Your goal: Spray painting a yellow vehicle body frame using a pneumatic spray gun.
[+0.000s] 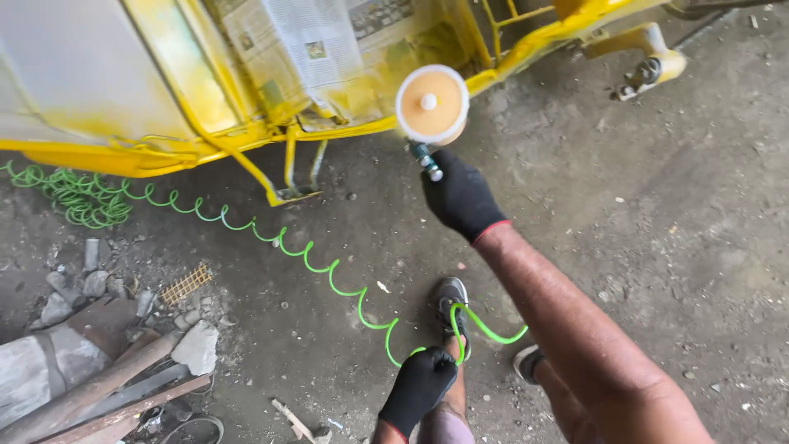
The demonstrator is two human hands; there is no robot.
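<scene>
The right hand [460, 197], in a black glove, is clamped around the grip of a spray gun [429, 136] whose paint cup [431, 104] sits on top with its white lid facing the camera; the nozzle itself is hidden behind the cup, close to the lower edge of the yellow frame [246, 131]. The left hand [417, 386], also gloved, is closed around the green coiled hose [320, 267], gathering a loop of it just beside the person's shoe [450, 300]. From there the hose runs across the concrete floor [657, 247] to a bunched pile at the far left, under the bodywork. Newspaper [304, 37] masks a panel above the frame. The step in hand appears to be spraying the lower rail — good practice calls for keeping the gun square to the surface and the cup upright so the feed does not starve. The held loop should keep slack between hand and gun, so that the hose neither drags the wrist off line nor swings against wet paint. The coil lies near the foot — a likely snag when stepping sideways, so it is best kept clear of the shoe. Rubble and metal bars [99, 386] lie at lower left, well apart from the hose, though the coil could catch there if pulled that way.
</scene>
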